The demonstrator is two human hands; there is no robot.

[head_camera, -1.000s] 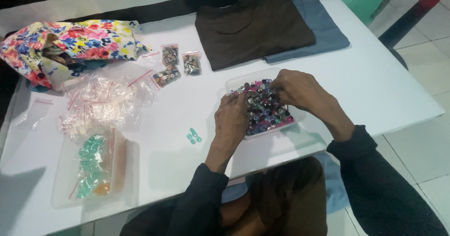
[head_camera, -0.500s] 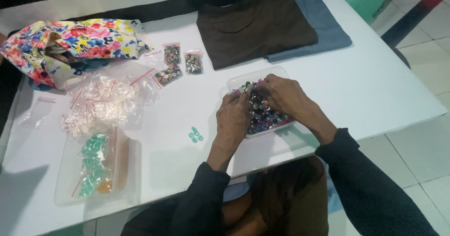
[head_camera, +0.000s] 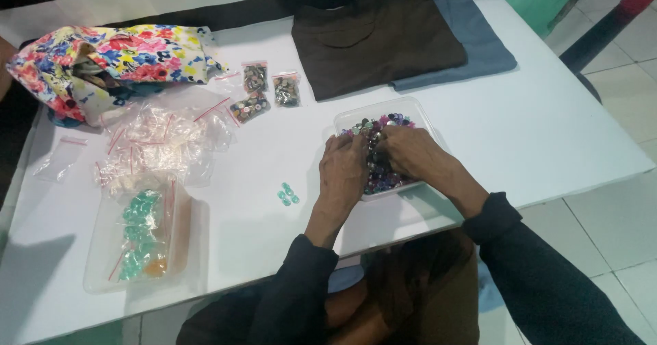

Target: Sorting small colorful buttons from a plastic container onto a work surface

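Head view: both hands dig in a clear, rounded plastic tray (head_camera: 417, 112) heaped with small glossy multicoloured buttons (head_camera: 380, 174), on the smooth white surface (head_camera: 561, 133). Left hand (head_camera: 344, 170) and right hand (head_camera: 410, 153) curl their fingers into the pile; whether they pinch any button I cannot tell. Crinkled clear zip bags (head_camera: 154, 143) lie well left.
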